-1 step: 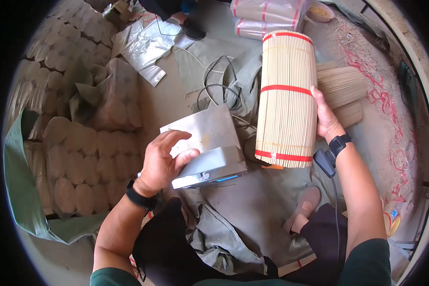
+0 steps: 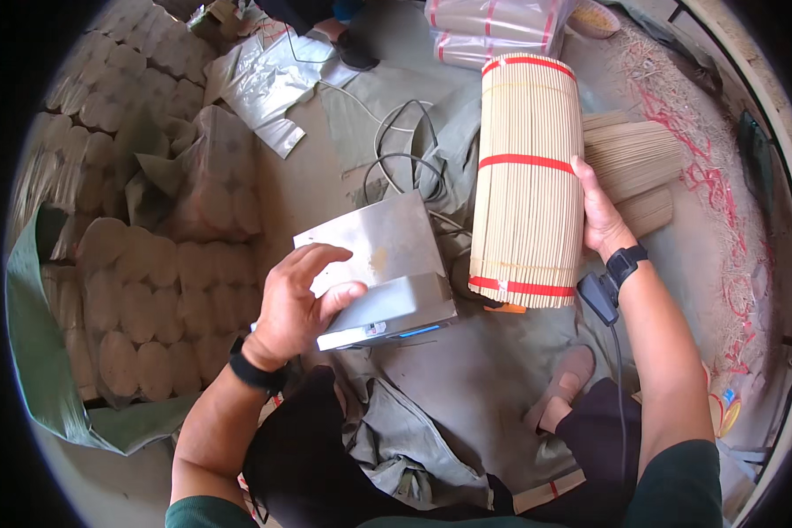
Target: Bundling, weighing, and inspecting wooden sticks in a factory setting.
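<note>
A thick bundle of thin pale sticks (image 2: 526, 220), bound with red bands near both ends and round the middle, stands nearly upright at the right of centre. My right hand (image 2: 601, 207) grips its right side, the thumb lying by the middle band; the other fingers are hidden behind it. To the left is a bench scale (image 2: 378, 242) with a flat metal plate and a grey housing. Over its left edge hovers my left hand (image 2: 301, 295), empty, with fingers and thumb apart. Whether it touches the scale, I cannot tell.
Loose stick bundles (image 2: 629, 163) lie behind the held one. Wrapped bundles (image 2: 493, 31) sit at the far side, and stacked bagged bundles (image 2: 141, 290) fill the left. Black cables (image 2: 405, 145) coil beyond the scale near a clear plastic sheet (image 2: 268, 88). Another person's shoe (image 2: 356, 53) shows at the back.
The stick bundle and my right hand have shifted very slightly left. My left hand is almost where it was.
</note>
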{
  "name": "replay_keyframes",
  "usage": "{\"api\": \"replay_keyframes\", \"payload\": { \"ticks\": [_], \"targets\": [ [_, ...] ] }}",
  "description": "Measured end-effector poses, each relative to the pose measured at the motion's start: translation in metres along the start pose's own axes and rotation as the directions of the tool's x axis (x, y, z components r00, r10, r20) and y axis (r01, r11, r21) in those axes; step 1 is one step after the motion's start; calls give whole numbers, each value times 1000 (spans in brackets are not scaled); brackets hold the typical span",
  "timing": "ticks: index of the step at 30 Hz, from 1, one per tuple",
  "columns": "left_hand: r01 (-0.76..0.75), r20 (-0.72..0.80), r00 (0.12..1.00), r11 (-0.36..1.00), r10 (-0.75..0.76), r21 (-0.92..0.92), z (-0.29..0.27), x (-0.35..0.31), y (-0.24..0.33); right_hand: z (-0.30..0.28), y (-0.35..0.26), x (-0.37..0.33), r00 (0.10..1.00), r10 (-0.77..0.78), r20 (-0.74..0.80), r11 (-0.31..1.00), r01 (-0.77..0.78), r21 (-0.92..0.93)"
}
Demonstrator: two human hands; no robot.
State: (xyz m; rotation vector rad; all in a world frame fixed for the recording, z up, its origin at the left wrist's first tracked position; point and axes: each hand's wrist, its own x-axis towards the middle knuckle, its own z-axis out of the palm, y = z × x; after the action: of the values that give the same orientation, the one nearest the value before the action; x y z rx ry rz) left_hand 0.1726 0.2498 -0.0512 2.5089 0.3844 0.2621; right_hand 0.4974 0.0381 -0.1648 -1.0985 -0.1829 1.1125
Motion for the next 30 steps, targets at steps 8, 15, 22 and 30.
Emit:
{"api": "replay_keyframes", "payload": {
  "ticks": [8,15,22,30],
  "targets": [
    [-44,42,998,998,45,-34,3,5,-6,-8,37,65,996,60,62,998,-60,-2],
    [-25,93,995,998,31,-58,3,7,-8,-32,61,114,990,98,102,995,-96,-23],
    [-5,100,995,999,10,-48,6,8,-9,-38,70,139,990,107,96,991,-98,-95],
    [16,58,998,996,-11,-83,5,8,-5,-40,90,148,987,156,-45,978,-161,-136]
  ]
}}
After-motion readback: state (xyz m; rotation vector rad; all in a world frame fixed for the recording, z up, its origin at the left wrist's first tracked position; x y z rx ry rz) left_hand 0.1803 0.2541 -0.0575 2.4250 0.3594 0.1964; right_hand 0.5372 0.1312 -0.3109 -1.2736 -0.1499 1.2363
